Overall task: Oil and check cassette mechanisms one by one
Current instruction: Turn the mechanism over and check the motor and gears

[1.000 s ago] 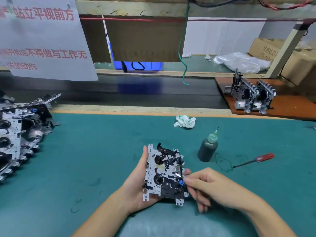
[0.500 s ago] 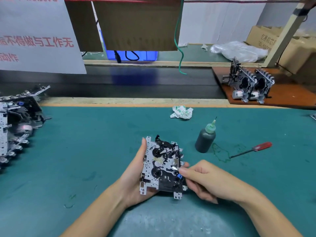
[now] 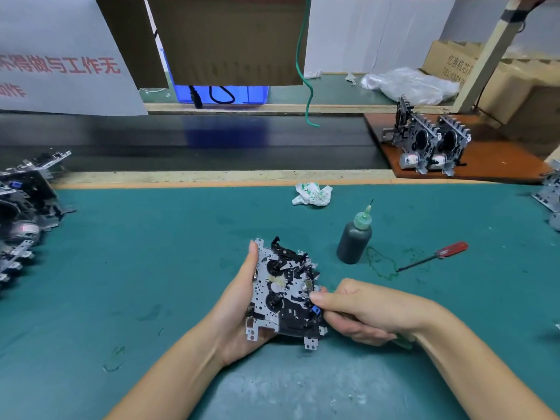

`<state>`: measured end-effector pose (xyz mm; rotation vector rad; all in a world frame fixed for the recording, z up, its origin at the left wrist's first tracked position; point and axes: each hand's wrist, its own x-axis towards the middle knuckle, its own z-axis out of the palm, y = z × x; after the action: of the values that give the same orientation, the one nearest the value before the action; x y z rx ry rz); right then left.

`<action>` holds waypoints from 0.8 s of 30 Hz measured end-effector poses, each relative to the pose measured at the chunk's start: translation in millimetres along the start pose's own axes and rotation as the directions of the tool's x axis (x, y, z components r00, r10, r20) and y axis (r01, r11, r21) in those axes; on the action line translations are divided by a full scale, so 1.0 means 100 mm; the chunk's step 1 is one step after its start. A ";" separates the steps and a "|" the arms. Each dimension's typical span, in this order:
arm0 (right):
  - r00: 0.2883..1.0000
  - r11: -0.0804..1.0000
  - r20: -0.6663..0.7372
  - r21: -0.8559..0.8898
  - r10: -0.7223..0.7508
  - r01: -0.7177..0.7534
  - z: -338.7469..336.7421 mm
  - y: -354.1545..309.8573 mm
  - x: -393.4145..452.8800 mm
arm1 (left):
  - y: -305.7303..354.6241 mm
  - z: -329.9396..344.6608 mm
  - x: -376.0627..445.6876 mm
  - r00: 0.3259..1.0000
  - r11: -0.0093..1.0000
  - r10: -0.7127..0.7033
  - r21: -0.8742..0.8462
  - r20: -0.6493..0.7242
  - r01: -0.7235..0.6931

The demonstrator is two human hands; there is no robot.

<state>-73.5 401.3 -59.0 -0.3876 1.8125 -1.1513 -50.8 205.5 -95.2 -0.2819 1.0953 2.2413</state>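
Observation:
A cassette mechanism (image 3: 283, 294), a metal plate with black reels and levers, is held face up over the green mat. My left hand (image 3: 239, 307) grips it from below and along its left edge, thumb up at the top corner. My right hand (image 3: 360, 310) has curled fingers at the mechanism's right edge, its thumb and forefinger pinching there next to a small blue part. A dark oil bottle (image 3: 354, 239) with a green needle tip stands upright just behind and to the right of the mechanism.
A red-handled screwdriver (image 3: 436, 256) lies right of the bottle. A crumpled rag (image 3: 312, 194) sits near the mat's far edge. Several mechanisms are piled at the left (image 3: 21, 213). Two more stand on a brown board (image 3: 430, 144) far right. A dark conveyor belt (image 3: 212, 140) runs behind.
The view has tilted down a little. Both hands keep the mechanism in the same grip, and my right fingertips have shifted slightly along its right edge.

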 end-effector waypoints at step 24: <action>0.947 0.928 -0.262 0.269 -0.186 0.257 -0.15 0.13 -0.21 | -0.02 0.10 -0.09 0.993 0.963 0.043 -0.271 0.110 -0.012</action>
<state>-72.1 429.9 -56.4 -0.2944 1.7835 -1.6670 -42.0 210.0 -86.3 -0.2467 0.7375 2.4003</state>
